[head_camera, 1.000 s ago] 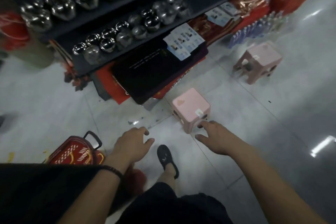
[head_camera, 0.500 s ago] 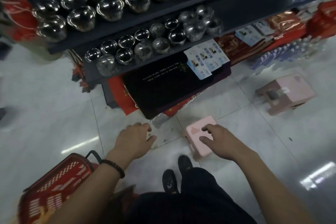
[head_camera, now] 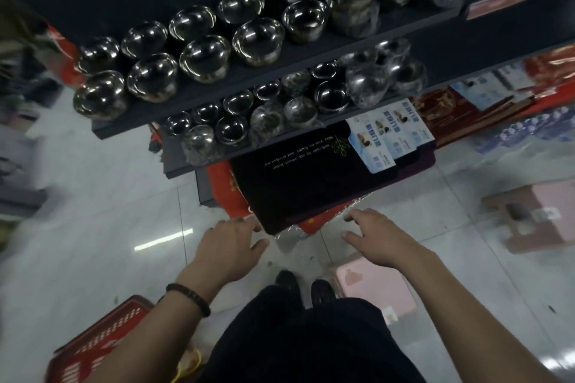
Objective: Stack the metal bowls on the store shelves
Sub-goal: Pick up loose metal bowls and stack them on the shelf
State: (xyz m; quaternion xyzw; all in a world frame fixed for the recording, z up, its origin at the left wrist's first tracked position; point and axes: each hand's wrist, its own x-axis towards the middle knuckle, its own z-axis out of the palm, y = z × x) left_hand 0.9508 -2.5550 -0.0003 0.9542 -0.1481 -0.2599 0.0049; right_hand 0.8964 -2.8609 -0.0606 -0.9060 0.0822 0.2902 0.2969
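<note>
Several shiny metal bowls (head_camera: pixel 205 57) stand in rows on the dark upper shelf (head_camera: pixel 311 50). Smaller metal bowls (head_camera: pixel 231 130) fill the lower shelf (head_camera: pixel 217 162), some wrapped in plastic. My left hand (head_camera: pixel 228 247) hovers low in front of the shelves, fingers relaxed and holding nothing. My right hand (head_camera: pixel 378 241) hangs beside it, fingers spread, also holding nothing. Both hands are well below the bowls and touch no shelf.
A red shopping basket (head_camera: pixel 93 348) sits on the floor at my lower left. A pink stool (head_camera: pixel 370 286) stands by my right foot, another pink stool (head_camera: pixel 541 214) lies further right. Black and red packaged goods (head_camera: pixel 311 177) lie under the shelves.
My right hand has lifted off the pink stool and moved up. The view has risen and closed in on the shelves; the stool now lies beneath my right forearm.
</note>
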